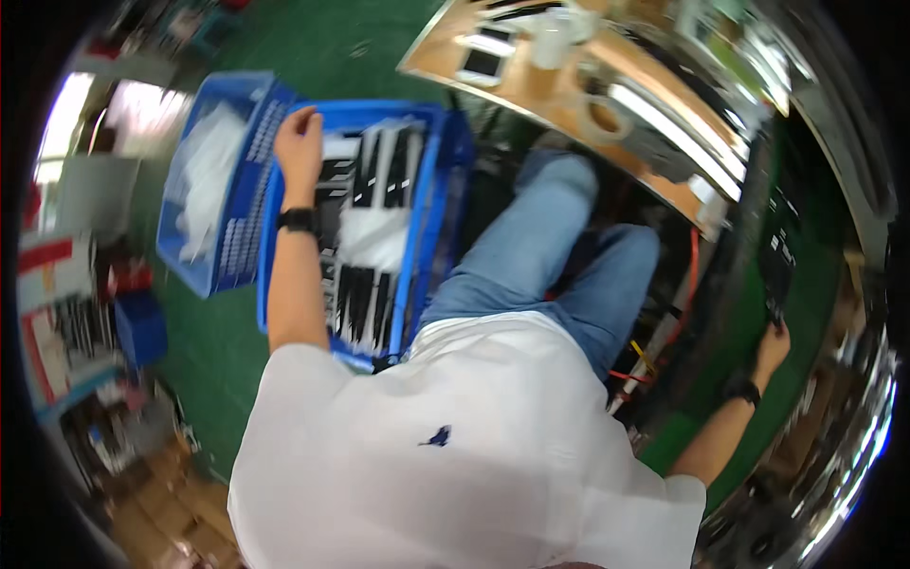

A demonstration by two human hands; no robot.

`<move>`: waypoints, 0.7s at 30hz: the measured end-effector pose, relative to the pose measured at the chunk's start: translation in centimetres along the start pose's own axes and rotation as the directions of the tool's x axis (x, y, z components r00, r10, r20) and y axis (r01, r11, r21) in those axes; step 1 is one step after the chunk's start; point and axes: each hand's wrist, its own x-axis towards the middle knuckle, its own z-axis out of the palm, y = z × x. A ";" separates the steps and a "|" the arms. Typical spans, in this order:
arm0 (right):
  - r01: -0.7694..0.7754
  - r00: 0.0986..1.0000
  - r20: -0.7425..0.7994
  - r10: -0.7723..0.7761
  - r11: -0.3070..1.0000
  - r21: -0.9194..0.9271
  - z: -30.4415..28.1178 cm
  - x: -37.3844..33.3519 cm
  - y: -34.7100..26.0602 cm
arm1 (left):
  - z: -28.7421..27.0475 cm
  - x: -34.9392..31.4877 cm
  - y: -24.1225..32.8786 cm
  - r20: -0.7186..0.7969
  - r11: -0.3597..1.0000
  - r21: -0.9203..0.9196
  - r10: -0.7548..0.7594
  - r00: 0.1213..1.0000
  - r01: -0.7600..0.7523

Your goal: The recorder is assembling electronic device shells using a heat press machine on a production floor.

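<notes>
Head view: R hand point(773, 349) is out over a long green belt-like surface point(706, 398) in a dark frame, fingers closed on the near end of a long, flat, matte-black part w/ small white marks point(779, 266). Can't tell if the far end touches the green. L hand point(300, 152) is up over the near-left rim of a deep blue plastic crate point(431, 142), fingers loosely bent, nothing visible in their hold; bit blurry.

Progress, as far as it shows: crate's well stocked w/ glossy black strips in clear wrap point(374, 161) + a crumpled white plastic sheet point(374, 237) btwn the groups. The black part in R hand is outside the crate, so prob. mid-work; how many pcs are left, can't tell.

Surface/room: light wood-topped bench point(431, 52) ahead, w/ two white flat devices w/ dark faces point(483, 64), a translucent bottle point(552, 40), and a pale tape roll point(604, 119). 2nd blue perforated crate point(237, 85) sits just left of the first, w/ white plastic bags point(210, 180) inside. Green floor point(341, 47); brown cardboard boxes point(180, 503) lower L. Far R edge's too warped to read.
</notes>
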 end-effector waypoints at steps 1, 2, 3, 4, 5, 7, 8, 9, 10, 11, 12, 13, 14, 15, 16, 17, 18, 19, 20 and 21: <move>0.102 0.993 -0.056 -0.107 0.991 -0.083 0.3 0.7 0.2 | -1.3 -0.8 -1.3 0.031 0.995 0.028 -0.093 0.995 0.092; 0.062 0.996 -0.063 -0.064 0.998 -0.033 0.7 1.2 0.5 | -2.3 -1.6 -2.3 0.059 0.989 0.127 -0.082 0.995 0.074; 0.058 0.998 -0.037 -0.059 0.998 -0.029 0.4 1.6 1.0 | -2.5 -1.9 -3.1 0.102 0.975 0.212 -0.094 0.990 0.071; 0.034 0.999 -0.037 -0.036 0.998 -0.052 0.3 1.8 1.3 | -1.9 -2.4 -3.6 0.157 0.975 0.190 -0.141 0.977 0.110; -0.059 0.997 -0.049 0.055 0.994 -0.088 -0.3 1.8 1.3 | -1.2 -2.7 -4.2 0.200 0.962 0.260 -0.132 0.971 0.077; -0.001 0.999 -0.039 -0.001 0.998 -0.057 -1.9 0.4 0.0 | 0.8 -3.4 -5.5 0.290 0.921 0.379 -0.205 0.935 0.084; -0.061 0.997 -0.039 0.059 0.997 -0.045 -2.7 -0.7 -1.3 | 1.9 -3.4 -5.9 0.339 0.883 0.459 -0.276 0.899 0.098; -0.013 1.000 -0.006 0.013 1.000 -0.018 -3.7 -1.6 -3.0 | 3.3 -3.6 -6.1 0.349 0.849 0.521 -0.307 0.885 0.089; 0.020 1.000 -0.015 -0.017 0.986 0.166 -4.3 -2.9 -4.9 | 4.0 -3.7 -6.3 0.428 0.793 0.609 -0.342 0.837 0.013; 0.085 0.996 -0.016 -0.084 0.988 0.131 -5.2 -3.9 -7.0 | 4.9 -4.2 -6.3 0.426 0.757 0.652 -0.336 0.840 -0.028; 0.102 0.995 -0.008 -0.104 0.953 0.285 -5.9 -4.7 -9.3 | 5.1 -4.6 -6.3 0.433 0.797 0.602 -0.274 0.859 -0.049; 0.114 0.993 0.016 -0.120 0.971 0.212 -7.4 -5.7 -11.7 | 5.4 -4.0 -6.4 0.474 0.782 0.622 -0.340 0.812 -0.036; 0.207 0.977 -0.001 -0.212 0.952 0.225 -8.2 -6.2 -14.2 | 5.8 -4.0 -6.5 0.442 0.795 0.606 -0.299 0.846 -0.036; 0.207 0.969 0.048 -0.241 0.906 0.370 -8.9 -6.9 -17.0 | 5.9 -3.7 -6.8 0.467 0.793 0.604 -0.267 0.843 -0.083; 0.209 0.968 0.038 -0.247 0.884 0.419 -9.1 -7.3 -20.0 | 5.8 -3.8 -6.9 0.412 0.870 0.481 -0.112 0.904 -0.112; 0.205 0.954 0.078 -0.290 0.819 0.536 -9.6 -7.9 -22.9 | 5.6 -4.1 -6.7 0.329 0.914 0.397 -0.059 0.943 -0.081; 0.207 0.955 0.081 -0.285 0.835 0.509 -9.9 -8.5 -25.8 | 4.7 -4.2 -6.2 0.338 0.970 0.237 -0.140 0.931 0.060; 0.243 0.933 0.090 -0.347 0.797 0.553 -9.9 -9.0 -28.5 | 3.4 -4.3 -5.1 0.370 0.937 0.153 -0.348 0.861 0.313; 0.289 0.918 0.078 -0.389 0.791 0.540 -9.9 -9.6 -31.2 | 1.9 -5.2 -3.6 0.370 0.853 -0.099 -0.446 0.815 0.512; 0.354 0.880 0.067 -0.470 0.743 0.568 -9.6 -9.6 -33.6 | 1.0 -5.5 -1.7 0.354 0.834 -0.219 -0.416 0.838 0.506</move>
